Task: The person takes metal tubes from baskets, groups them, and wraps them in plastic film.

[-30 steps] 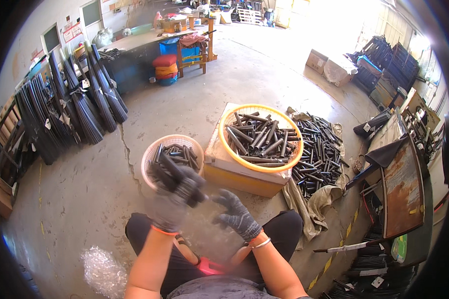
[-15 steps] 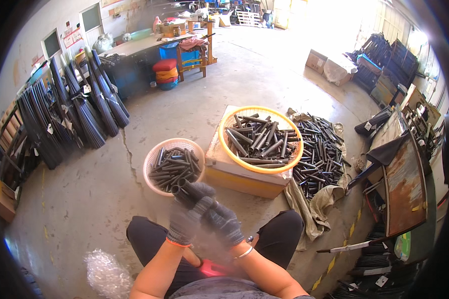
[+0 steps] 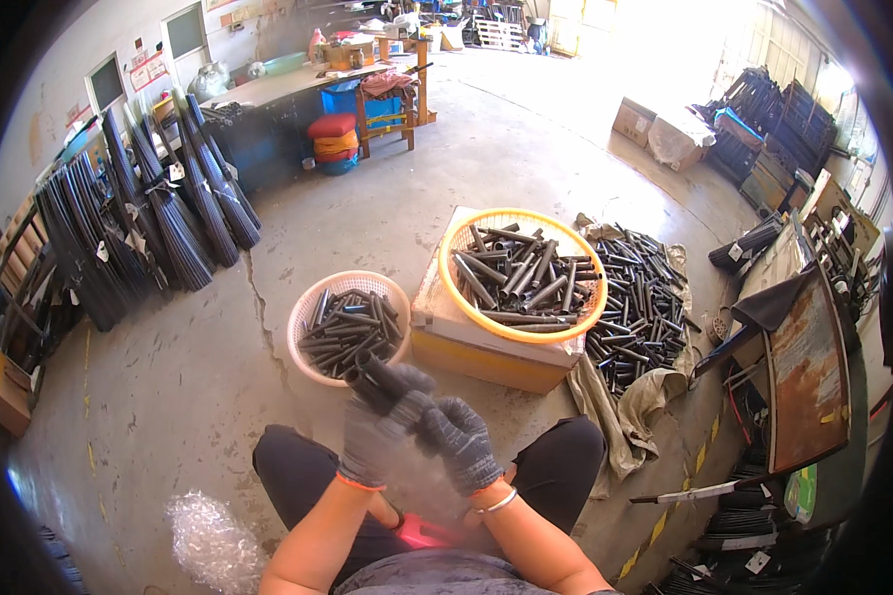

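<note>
At the near edge, clear plastic wrap is lying crumpled on the floor to the left, and a pink-red object is showing between the seated person's legs. Just beyond, the left hand, in a grey knit glove, is closing firmly around a few short black tubes, their open ends pointing far and left. The right hand, gloved alike, is curling its fingers close beside the left; whether it is gripping anything I cannot tell. Past the held tubes, a pale pink basket is standing on the floor, holding more such tubes. To its right, a yellow-orange basket, also filled with tubes, is resting on a cardboard box. Farther right, a loose tube pile is spreading over tan sacking. At far left, bundles of long black rods are leaning upright near a workbench.
</note>
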{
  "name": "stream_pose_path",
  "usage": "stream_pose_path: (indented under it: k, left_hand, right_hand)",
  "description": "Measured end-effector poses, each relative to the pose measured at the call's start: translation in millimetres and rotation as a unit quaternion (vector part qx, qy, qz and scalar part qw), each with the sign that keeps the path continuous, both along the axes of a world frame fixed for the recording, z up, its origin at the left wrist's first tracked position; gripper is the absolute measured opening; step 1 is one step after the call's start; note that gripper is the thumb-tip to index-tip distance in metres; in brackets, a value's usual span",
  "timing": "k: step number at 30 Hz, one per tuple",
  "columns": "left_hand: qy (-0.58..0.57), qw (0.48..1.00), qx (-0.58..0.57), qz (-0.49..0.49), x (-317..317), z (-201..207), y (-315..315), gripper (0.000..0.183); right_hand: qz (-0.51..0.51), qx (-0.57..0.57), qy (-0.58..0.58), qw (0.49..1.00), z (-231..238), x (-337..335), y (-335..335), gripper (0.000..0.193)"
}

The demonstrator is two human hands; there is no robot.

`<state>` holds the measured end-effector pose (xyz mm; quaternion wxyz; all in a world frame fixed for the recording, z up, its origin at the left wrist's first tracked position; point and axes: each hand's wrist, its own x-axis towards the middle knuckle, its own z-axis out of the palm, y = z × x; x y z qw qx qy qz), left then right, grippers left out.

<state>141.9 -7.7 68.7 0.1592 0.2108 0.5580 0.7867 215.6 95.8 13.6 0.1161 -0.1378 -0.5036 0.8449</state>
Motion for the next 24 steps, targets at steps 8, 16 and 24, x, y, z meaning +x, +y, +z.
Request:
stream_pose_path:
  k: [8, 16, 24]
  left_hand:
    - [0.029, 0.998, -0.038, 0.031, 4.8, -10.4, 1.3, 0.021]
    - [-0.14, 0.98, 0.141, 0.019, -26.0, 2.5, -11.4, 0.028]
    - [-0.203, 0.949, 0.242, 0.004, -32.1, 5.8, -9.5, 0.023]
  right_hand:
    - [-0.008, -0.027, -0.004, 1.0, -0.4, 2.4, 4.0, 0.019]
    - [0.043, 0.107, -0.028, 0.993, -31.9, 13.1, 19.4, 0.005]
    - [0.014, 0.044, -0.035, 0.998, -14.5, 9.2, 21.4, 0.02]
